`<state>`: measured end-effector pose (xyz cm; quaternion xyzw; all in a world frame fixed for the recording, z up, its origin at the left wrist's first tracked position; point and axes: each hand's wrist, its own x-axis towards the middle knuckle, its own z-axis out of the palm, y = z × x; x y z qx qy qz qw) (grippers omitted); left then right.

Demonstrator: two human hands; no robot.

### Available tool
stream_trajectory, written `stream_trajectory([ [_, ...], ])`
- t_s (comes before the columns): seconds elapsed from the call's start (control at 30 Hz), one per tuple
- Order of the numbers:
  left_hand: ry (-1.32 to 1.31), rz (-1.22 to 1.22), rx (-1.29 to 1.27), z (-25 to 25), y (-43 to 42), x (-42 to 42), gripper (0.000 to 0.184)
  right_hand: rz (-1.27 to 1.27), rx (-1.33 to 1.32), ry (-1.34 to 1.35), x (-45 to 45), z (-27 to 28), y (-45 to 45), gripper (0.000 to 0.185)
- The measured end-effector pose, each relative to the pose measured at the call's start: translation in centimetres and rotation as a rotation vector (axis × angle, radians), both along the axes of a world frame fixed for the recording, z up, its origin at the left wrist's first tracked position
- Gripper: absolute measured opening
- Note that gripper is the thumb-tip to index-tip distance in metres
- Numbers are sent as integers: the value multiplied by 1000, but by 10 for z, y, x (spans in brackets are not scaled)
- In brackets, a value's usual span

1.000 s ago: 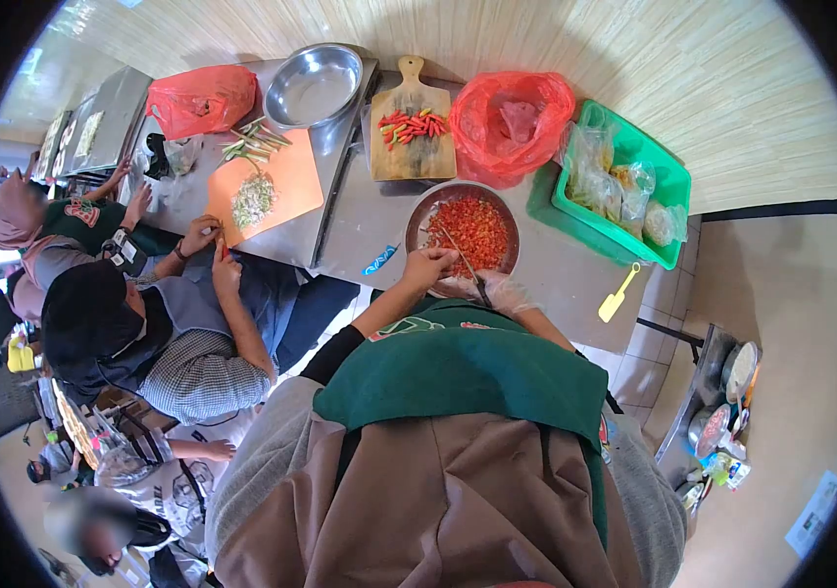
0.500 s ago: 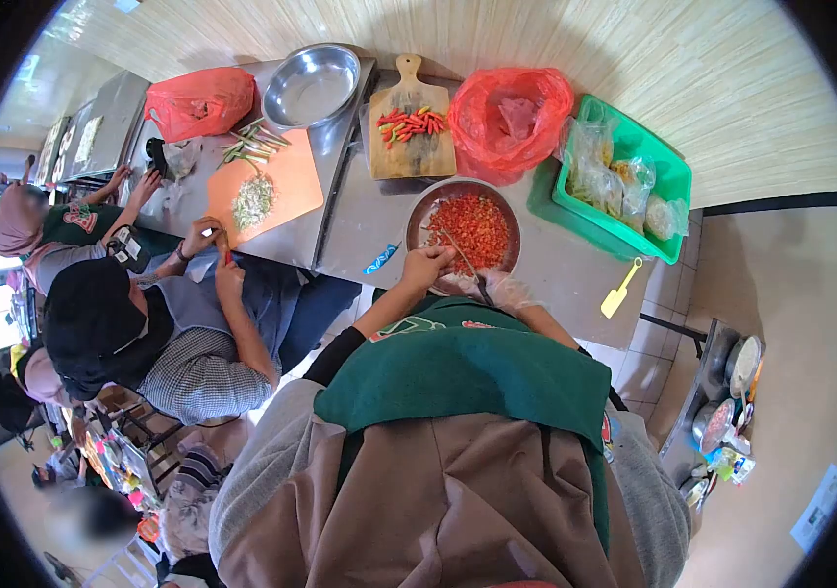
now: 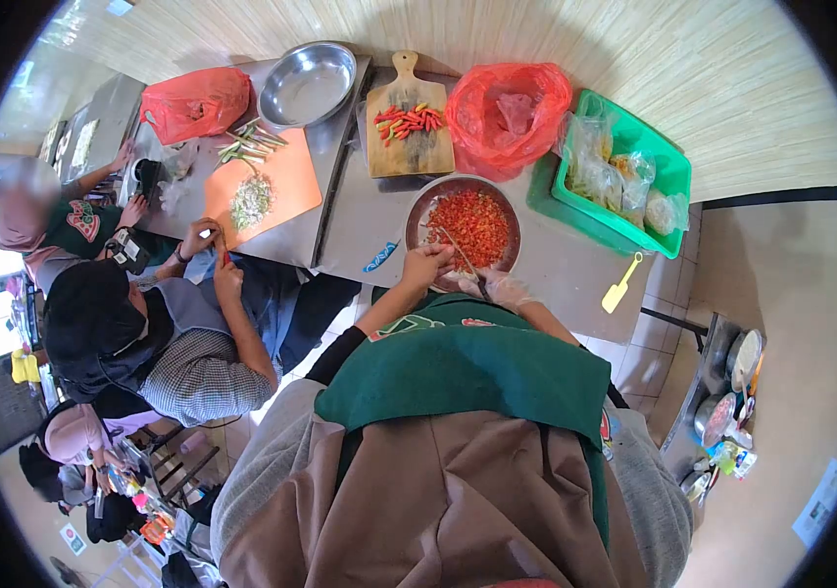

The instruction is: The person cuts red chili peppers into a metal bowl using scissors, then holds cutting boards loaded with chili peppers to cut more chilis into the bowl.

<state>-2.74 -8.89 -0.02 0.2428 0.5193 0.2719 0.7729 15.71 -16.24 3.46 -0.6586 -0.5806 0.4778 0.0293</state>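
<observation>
A round pan-like bowl (image 3: 417, 218) full of finely chopped red chili (image 3: 472, 227) sits at the table's front edge, close to my body. Over its near left side, my left hand (image 3: 427, 266) is closed in a pinch; whatever its fingertips hold is too small to make out. My right hand (image 3: 505, 289), in a clear plastic glove, is wrapped round the dark handle of a knife (image 3: 462, 251). The blade slants up and left across the bowl, with its edge near my left fingertips.
Whole chilies (image 3: 409, 122) lie on a wooden board (image 3: 404, 162) behind the bowl. Near it are a red plastic bag (image 3: 507, 113), a green basket (image 3: 624, 235) of bagged food, a yellow spatula (image 3: 616, 294) and a blue wrapper (image 3: 379, 257). A co-worker (image 3: 193, 343) cuts at left beside an orange mat (image 3: 291, 181).
My hands, the knife and the bowl stay almost in place. At far left, another person's hands and a dark object on the table have shifted slightly.
</observation>
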Motion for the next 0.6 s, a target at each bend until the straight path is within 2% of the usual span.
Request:
stream_trajectory([
  [0.1,-52,-29,13,2,-2,2,19,21,-6,-37,-4,16,5,73],
  [0.2,22,-99,6,13,1,3,20,52,-63,-41,0,17,10,72],
  [0.3,13,-109,-22,9,1,2,21,86,9,-23,4,17,8,71],
  [0.4,-51,-80,-12,3,-2,0,20,47,-46,-45,2,23,4,70],
  [0.5,-35,-38,-34,4,-2,1,19,4,-81,45,-4,46,6,70],
  [0.6,-42,-39,-32,8,-4,5,18,17,-87,5,-7,39,11,72],
])
